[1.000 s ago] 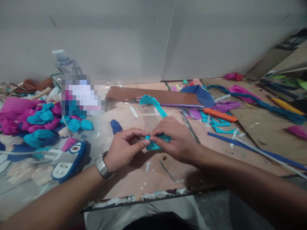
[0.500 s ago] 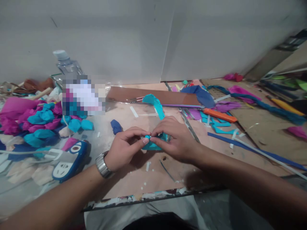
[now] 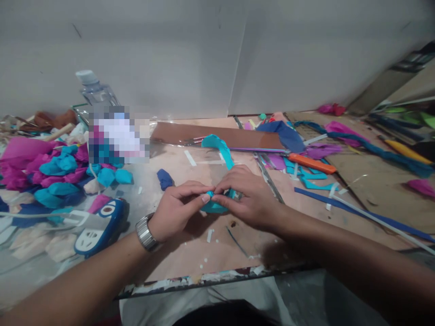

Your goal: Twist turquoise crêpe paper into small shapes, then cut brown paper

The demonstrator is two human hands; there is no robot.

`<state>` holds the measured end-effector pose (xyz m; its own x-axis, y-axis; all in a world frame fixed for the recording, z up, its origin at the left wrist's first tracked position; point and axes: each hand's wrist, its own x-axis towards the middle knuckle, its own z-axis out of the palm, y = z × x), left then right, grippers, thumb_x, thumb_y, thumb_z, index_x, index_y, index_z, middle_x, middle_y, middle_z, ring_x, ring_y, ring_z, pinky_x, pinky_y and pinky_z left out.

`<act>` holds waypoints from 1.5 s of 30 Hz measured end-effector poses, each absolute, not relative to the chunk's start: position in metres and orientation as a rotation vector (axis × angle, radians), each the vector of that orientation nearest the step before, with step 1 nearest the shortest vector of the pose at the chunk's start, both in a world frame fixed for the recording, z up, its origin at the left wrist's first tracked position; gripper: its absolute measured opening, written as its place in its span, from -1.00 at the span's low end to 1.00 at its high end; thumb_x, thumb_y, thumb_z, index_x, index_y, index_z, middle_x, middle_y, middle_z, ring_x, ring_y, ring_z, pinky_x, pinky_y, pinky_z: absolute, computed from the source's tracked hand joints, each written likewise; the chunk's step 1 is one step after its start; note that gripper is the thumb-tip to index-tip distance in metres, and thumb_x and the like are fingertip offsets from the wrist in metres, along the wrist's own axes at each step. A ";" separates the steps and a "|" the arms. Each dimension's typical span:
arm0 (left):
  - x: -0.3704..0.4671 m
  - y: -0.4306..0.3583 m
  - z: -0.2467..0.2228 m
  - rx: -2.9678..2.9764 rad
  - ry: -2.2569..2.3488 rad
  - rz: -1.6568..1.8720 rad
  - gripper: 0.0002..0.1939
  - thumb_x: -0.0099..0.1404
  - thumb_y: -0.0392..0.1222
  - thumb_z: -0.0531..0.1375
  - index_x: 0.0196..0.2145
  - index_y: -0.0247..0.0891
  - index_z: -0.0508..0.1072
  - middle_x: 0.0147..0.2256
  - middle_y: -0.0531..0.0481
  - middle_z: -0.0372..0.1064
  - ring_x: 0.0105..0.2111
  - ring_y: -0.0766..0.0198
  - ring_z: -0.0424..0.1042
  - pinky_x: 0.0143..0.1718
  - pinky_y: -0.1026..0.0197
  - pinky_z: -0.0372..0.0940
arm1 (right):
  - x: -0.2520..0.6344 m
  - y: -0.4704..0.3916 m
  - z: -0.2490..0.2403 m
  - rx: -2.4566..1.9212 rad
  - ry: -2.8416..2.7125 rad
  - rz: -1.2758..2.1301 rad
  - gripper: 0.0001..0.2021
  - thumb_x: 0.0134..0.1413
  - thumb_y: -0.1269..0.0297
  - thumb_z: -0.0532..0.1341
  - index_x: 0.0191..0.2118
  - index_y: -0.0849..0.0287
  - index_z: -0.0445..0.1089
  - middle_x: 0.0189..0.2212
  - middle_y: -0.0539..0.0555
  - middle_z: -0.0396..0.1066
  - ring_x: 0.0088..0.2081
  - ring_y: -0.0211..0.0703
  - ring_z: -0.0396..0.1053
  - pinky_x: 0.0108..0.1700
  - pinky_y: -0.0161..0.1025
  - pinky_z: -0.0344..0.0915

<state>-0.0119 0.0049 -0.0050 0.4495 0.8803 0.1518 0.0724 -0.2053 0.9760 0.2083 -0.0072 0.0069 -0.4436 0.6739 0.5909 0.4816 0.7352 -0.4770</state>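
Observation:
Both hands meet over the middle of the table, fingertips almost touching. Between them is a turquoise paper strip (image 3: 222, 147), which curls up and away behind my right hand, with a folded part below the fingers. My left hand (image 3: 181, 206), with a metal watch on its wrist, pinches the strip's small bunched end between thumb and forefinger. My right hand (image 3: 249, 197) pinches the same paper from the other side. A dark blue crumpled paper piece (image 3: 165, 179) lies just beyond my left hand.
At left, crumpled pink and turquoise papers (image 3: 57, 163), a blue power strip (image 3: 98, 228) and a clear bottle (image 3: 97, 93). Behind lies a brown sheet (image 3: 217, 136). An orange-handled tool (image 3: 311, 163), paper scraps and cardboard (image 3: 367, 190) are at right.
The turquoise paper below the fingers has shifted slightly, with less of it showing beside my right hand. Both hands stay nearly in place, still pinching.

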 end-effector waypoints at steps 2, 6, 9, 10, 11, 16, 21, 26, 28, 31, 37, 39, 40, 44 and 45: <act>-0.011 0.005 -0.008 1.522 0.833 0.941 -0.78 0.33 -0.10 0.36 -0.11 -0.23 0.68 -0.13 -0.14 0.63 -0.13 0.15 0.57 -0.02 0.13 0.46 | 0.208 -0.007 0.006 -0.872 -2.117 0.299 -0.90 0.30 0.23 0.34 -0.24 0.10 0.51 -0.34 0.00 0.61 -0.26 -0.13 0.47 -0.02 -0.09 0.26; -0.011 0.004 -0.013 1.378 0.813 0.975 -0.76 0.27 -0.09 0.42 -0.15 -0.23 0.64 -0.19 -0.09 0.63 -0.20 0.21 0.58 -0.13 0.20 0.48 | 0.209 -0.006 0.005 -0.864 -2.113 0.290 -0.89 0.30 0.21 0.35 -0.23 0.11 0.52 -0.34 0.00 0.60 -0.26 -0.13 0.47 -0.02 -0.09 0.25; -0.011 0.006 -0.012 1.449 0.822 0.980 -0.82 0.28 -0.11 0.41 -0.21 -0.25 0.66 -0.18 -0.11 0.62 -0.18 0.20 0.58 -0.09 0.19 0.47 | 0.211 -0.005 0.004 -0.844 -2.117 0.293 -0.87 0.30 0.19 0.35 -0.25 0.11 0.51 -0.36 -0.01 0.60 -0.26 -0.14 0.46 -0.01 -0.09 0.24; -0.012 0.006 -0.012 1.483 0.820 0.985 -0.83 0.30 -0.11 0.40 -0.22 -0.25 0.67 -0.17 -0.12 0.62 -0.17 0.19 0.57 -0.07 0.17 0.46 | 0.211 -0.005 0.004 -0.846 -2.116 0.295 -0.86 0.30 0.18 0.35 -0.25 0.11 0.51 -0.36 -0.01 0.59 -0.26 -0.14 0.46 -0.02 -0.09 0.24; -0.012 0.007 -0.011 1.515 0.815 0.989 -0.83 0.31 -0.11 0.39 -0.22 -0.25 0.68 -0.17 -0.13 0.61 -0.15 0.17 0.57 -0.05 0.16 0.45 | 0.211 -0.005 0.004 -0.851 -2.115 0.298 -0.85 0.30 0.17 0.35 -0.26 0.12 0.51 -0.36 0.00 0.59 -0.27 -0.14 0.45 -0.02 -0.09 0.24; -0.012 0.007 -0.009 1.541 0.790 0.969 -0.80 0.29 -0.12 0.40 -0.17 -0.25 0.69 -0.14 -0.16 0.61 -0.13 0.14 0.57 -0.06 0.16 0.45 | 0.211 -0.004 0.004 -0.832 -2.101 0.294 -0.83 0.31 0.16 0.33 -0.28 0.11 0.51 -0.37 0.01 0.60 -0.28 -0.14 0.46 -0.02 -0.08 0.25; -0.011 0.005 -0.008 1.500 0.847 0.920 -0.77 0.28 -0.09 0.41 -0.17 -0.27 0.66 -0.16 -0.14 0.63 -0.16 0.13 0.58 -0.07 0.16 0.47 | 0.210 -0.004 0.004 -0.824 -2.101 0.302 -0.86 0.30 0.18 0.34 -0.27 0.10 0.52 -0.38 -0.01 0.60 -0.28 -0.14 0.47 -0.02 -0.08 0.27; -0.012 0.006 -0.012 1.454 0.811 0.949 -0.77 0.31 -0.09 0.39 -0.14 -0.25 0.63 -0.17 -0.10 0.64 -0.17 0.20 0.58 -0.08 0.21 0.48 | 0.211 -0.006 0.009 -0.837 -2.119 0.286 -0.93 0.28 0.25 0.36 -0.22 0.11 0.51 -0.32 0.01 0.61 -0.24 -0.12 0.48 0.01 -0.05 0.26; -0.013 0.006 -0.014 1.445 0.804 0.953 -0.77 0.32 -0.08 0.38 -0.13 -0.24 0.63 -0.16 -0.09 0.64 -0.16 0.21 0.59 -0.07 0.21 0.48 | 0.211 -0.007 0.010 -0.849 -2.123 0.284 -0.94 0.30 0.26 0.33 -0.22 0.11 0.51 -0.32 0.01 0.61 -0.24 -0.12 0.47 0.01 -0.05 0.26; -0.013 0.006 -0.015 1.433 0.810 0.950 -0.77 0.31 -0.06 0.39 -0.15 -0.24 0.64 -0.15 -0.10 0.64 -0.15 0.18 0.60 -0.06 0.18 0.49 | 0.211 -0.007 0.010 -0.858 -2.129 0.287 -0.93 0.30 0.25 0.33 -0.24 0.10 0.50 -0.34 0.00 0.60 -0.25 -0.12 0.47 0.00 -0.06 0.25; -0.013 0.006 -0.014 1.426 0.821 0.923 -0.77 0.32 -0.06 0.39 -0.13 -0.20 0.67 -0.14 -0.08 0.66 -0.14 0.19 0.60 -0.04 0.21 0.48 | 0.211 -0.007 0.009 -0.870 -2.111 0.289 -0.90 0.28 0.25 0.35 -0.26 0.12 0.49 -0.35 0.00 0.58 -0.25 -0.14 0.46 -0.01 -0.09 0.25; -0.013 0.006 -0.014 1.423 0.816 0.906 -0.78 0.33 -0.06 0.37 -0.13 -0.21 0.68 -0.14 -0.07 0.66 -0.14 0.20 0.60 -0.05 0.23 0.47 | 0.211 -0.007 0.009 -0.871 -2.098 0.293 -0.89 0.28 0.23 0.35 -0.26 0.12 0.48 -0.35 0.00 0.57 -0.25 -0.14 0.46 -0.02 -0.09 0.24; -0.013 0.005 -0.013 1.426 0.813 0.899 -0.77 0.34 -0.06 0.37 -0.13 -0.22 0.68 -0.14 -0.08 0.66 -0.14 0.20 0.59 -0.05 0.23 0.47 | 0.211 -0.007 0.009 -0.870 -2.095 0.297 -0.87 0.28 0.22 0.36 -0.27 0.12 0.48 -0.36 0.00 0.57 -0.26 -0.15 0.46 -0.02 -0.09 0.24; -0.013 0.005 -0.010 1.443 0.813 0.864 -0.76 0.37 -0.05 0.35 -0.14 -0.26 0.69 -0.16 -0.11 0.65 -0.16 0.20 0.57 -0.08 0.24 0.45 | 0.211 -0.006 0.008 -0.850 -2.078 0.310 -0.84 0.27 0.19 0.37 -0.27 0.14 0.47 -0.37 -0.01 0.55 -0.26 -0.16 0.46 -0.02 -0.09 0.23; -0.012 0.005 -0.010 1.447 0.809 0.855 -0.75 0.37 -0.05 0.34 -0.14 -0.27 0.69 -0.15 -0.12 0.65 -0.16 0.20 0.57 -0.07 0.24 0.44 | 0.211 -0.006 0.007 -0.846 -2.075 0.313 -0.84 0.27 0.19 0.37 -0.27 0.14 0.46 -0.36 -0.01 0.55 -0.26 -0.16 0.46 -0.02 -0.09 0.23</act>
<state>-0.0124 0.0054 -0.0096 0.4864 0.8726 0.0435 -0.0046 -0.0472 0.9989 0.2110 -0.0057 0.0073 -0.4086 0.6684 0.6215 0.4550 0.7395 -0.4961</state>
